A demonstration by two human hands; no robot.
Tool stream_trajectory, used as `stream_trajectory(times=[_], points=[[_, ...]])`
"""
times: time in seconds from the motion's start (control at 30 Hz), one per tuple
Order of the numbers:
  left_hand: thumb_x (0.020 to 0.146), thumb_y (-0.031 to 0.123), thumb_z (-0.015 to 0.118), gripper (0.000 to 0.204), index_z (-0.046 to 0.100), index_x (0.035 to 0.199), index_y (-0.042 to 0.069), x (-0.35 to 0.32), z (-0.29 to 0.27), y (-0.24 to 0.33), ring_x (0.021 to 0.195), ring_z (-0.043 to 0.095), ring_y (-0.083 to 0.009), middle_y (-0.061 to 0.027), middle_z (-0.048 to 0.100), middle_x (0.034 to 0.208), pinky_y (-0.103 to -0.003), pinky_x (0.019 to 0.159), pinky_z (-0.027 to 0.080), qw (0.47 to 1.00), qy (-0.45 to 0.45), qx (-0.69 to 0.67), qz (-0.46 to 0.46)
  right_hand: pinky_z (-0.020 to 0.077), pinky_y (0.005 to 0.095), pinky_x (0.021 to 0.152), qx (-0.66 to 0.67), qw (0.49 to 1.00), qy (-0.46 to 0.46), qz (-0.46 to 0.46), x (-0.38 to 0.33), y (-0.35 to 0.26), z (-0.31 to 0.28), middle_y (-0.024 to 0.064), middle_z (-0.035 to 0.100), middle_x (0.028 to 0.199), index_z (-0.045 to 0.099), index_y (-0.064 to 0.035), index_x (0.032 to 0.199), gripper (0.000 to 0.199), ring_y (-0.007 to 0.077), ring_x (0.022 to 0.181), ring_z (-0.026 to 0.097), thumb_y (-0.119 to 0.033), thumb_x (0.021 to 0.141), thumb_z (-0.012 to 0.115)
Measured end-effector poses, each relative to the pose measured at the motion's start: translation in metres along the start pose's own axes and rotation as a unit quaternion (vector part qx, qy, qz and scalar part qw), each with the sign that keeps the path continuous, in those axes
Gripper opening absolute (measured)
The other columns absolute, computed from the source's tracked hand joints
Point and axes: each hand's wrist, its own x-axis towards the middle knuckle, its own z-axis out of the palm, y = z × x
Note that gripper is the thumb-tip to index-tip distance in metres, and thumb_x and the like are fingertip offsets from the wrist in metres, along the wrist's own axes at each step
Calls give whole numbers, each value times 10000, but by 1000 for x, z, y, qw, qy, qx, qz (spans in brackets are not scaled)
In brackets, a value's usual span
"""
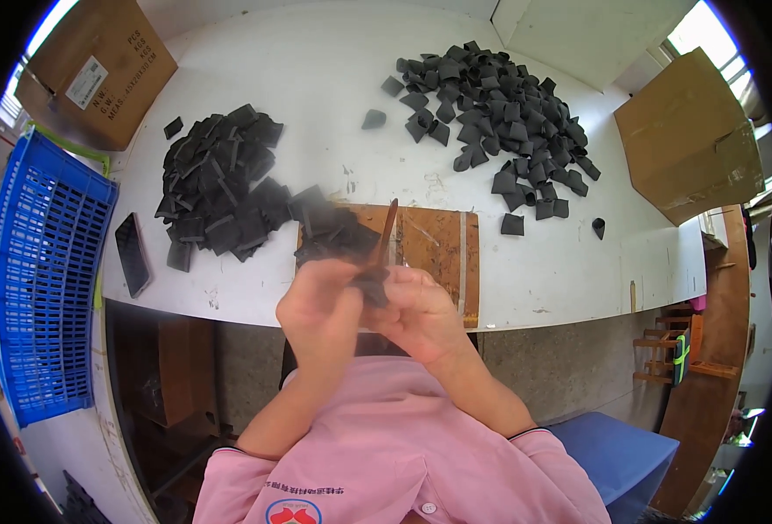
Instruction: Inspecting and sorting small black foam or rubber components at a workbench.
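My left hand (320, 306) and my right hand (421, 313) meet above the table's near edge. Together they pinch a small black piece (372, 284). A thin brown stick (387, 229) rises from the right hand's fingers, its tip over the brown board (434, 249). A few more black pieces (333, 229) lie on the board just beyond the hands. To the left is a pile of flat black pieces (224, 183). At the far right of the white table (316, 96) lies a bigger heap of folded black pieces (499, 113).
A blue plastic crate (41, 279) stands at the left. A black phone (133, 253) lies by the table's left edge. Cardboard boxes sit at the far left (98, 65) and right (687, 140). A blue stool (617, 454) is at the lower right.
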Motion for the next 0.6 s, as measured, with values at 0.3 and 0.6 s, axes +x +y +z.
stream_trajectory(times=[0.3, 0.6], points=[[687, -96, 464, 262, 531, 923, -3, 24, -2, 32, 393, 378, -44, -78, 572, 772, -194, 326, 267, 912, -232, -316, -120, 323, 179, 492, -354, 928, -14, -113, -11, -49, 40, -40, 460, 666, 512, -45, 756, 205, 25, 579, 381, -204, 886, 522], [780, -6, 538, 269, 484, 1043, 15, 62, -1, 33, 388, 351, -34, -64, 565, 812, -177, 328, 281, 859, -251, -392, -211, 234, 178, 486, -332, 940, -74, -31, 28, -78, 30, -68, 401, 617, 512, -71, 731, 245, 22, 549, 300, -257, 889, 507]])
